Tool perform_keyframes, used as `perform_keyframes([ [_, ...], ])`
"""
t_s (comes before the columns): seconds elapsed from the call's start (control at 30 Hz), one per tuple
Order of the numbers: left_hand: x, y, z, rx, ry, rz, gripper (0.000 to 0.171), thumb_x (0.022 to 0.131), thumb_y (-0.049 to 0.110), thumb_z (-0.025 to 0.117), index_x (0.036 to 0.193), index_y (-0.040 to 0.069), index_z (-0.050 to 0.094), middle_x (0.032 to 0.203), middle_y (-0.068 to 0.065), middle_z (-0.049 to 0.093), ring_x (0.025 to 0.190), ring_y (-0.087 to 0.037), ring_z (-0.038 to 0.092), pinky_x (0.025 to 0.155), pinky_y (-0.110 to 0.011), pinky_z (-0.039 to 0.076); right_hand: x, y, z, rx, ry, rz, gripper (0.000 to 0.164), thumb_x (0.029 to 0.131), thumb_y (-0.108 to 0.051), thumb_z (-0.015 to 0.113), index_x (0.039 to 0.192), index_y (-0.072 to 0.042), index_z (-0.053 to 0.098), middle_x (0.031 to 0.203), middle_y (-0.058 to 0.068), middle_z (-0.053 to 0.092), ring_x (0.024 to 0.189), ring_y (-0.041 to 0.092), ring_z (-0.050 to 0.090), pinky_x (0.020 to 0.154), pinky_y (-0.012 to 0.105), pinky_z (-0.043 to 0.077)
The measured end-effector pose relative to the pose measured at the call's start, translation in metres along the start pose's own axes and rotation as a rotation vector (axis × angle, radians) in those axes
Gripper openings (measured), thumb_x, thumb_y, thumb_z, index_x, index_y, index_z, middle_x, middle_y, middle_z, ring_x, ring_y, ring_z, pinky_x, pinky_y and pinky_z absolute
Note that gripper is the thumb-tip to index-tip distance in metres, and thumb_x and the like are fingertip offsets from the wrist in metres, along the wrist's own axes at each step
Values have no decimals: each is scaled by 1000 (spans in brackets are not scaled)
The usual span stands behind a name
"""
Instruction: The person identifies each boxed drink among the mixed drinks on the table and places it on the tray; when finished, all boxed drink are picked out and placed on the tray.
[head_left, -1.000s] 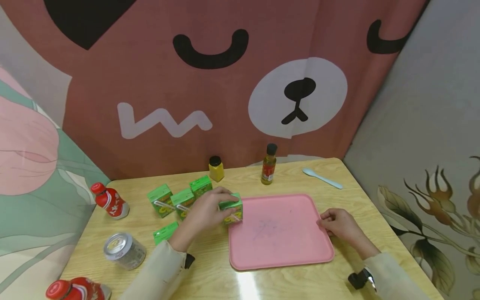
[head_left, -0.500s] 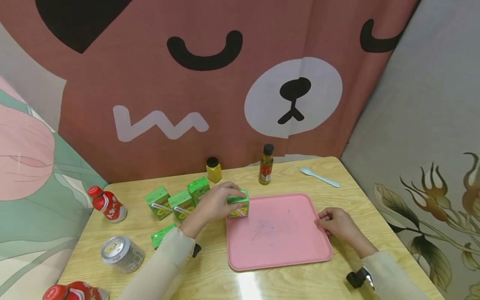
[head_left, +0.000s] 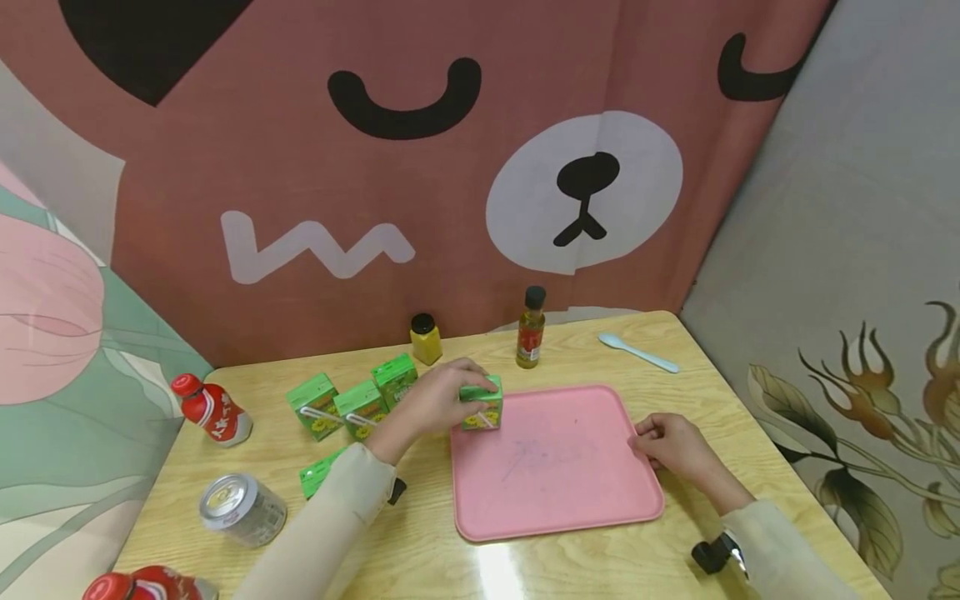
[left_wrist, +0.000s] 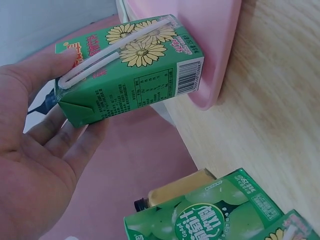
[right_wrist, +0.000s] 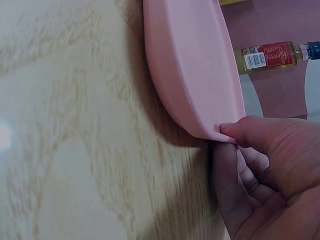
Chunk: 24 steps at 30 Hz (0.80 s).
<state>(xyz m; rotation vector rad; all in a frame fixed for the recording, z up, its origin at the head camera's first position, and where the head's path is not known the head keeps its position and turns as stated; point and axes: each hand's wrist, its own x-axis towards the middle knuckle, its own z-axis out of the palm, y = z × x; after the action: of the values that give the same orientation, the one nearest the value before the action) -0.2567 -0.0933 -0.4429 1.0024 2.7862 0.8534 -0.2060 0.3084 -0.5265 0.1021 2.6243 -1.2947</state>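
Observation:
My left hand (head_left: 438, 400) grips a green drink carton (head_left: 482, 413) by its upper part, thumb on one side and fingers on the other. The carton stands upright over the back-left corner of a pink tray (head_left: 562, 475). Yellow flowers and a white straw show on the carton's side in the left wrist view, its base right at the tray. On the tray's right side, my right hand (head_left: 681, 450) pinches the rim between thumb and curled fingers. Left of the left hand, several more green cartons (head_left: 315, 407) stand on the table, one partly hidden by the left forearm.
Two red bottles (head_left: 215, 411) and a silver can (head_left: 243, 510) stand at the left. Along the back are a yellow black-capped bottle (head_left: 426, 342), a red-labelled bottle of yellowish liquid (head_left: 530, 335) and a light-blue spoon (head_left: 639, 354). A bear-print curtain (head_left: 420, 192) hangs behind.
My left hand has moved right with the drink carton, from the tray's left edge to over its back-left corner. The right hand keeps its pinch on the rim.

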Motion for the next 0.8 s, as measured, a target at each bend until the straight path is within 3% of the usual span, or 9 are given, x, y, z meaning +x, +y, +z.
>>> perform_keyframes([
  [0.53,5,-5,4,18,-7,19,24,90,21,81,114,24,78,121,5,64,112,-13,60,93,-34,51,0,0,1,-1,-2,16,21,92,-9,73,103,7,65,85,8,66,72,19,64,61,33,57],
  [0.8,5,-6,4,2,-8,-10,25,91,20,80,116,23,77,120,7,63,112,-13,59,94,-35,50,-1,1,2,-6,-5,18,22,93,-10,72,105,7,64,86,9,66,73,20,64,62,32,57],
])
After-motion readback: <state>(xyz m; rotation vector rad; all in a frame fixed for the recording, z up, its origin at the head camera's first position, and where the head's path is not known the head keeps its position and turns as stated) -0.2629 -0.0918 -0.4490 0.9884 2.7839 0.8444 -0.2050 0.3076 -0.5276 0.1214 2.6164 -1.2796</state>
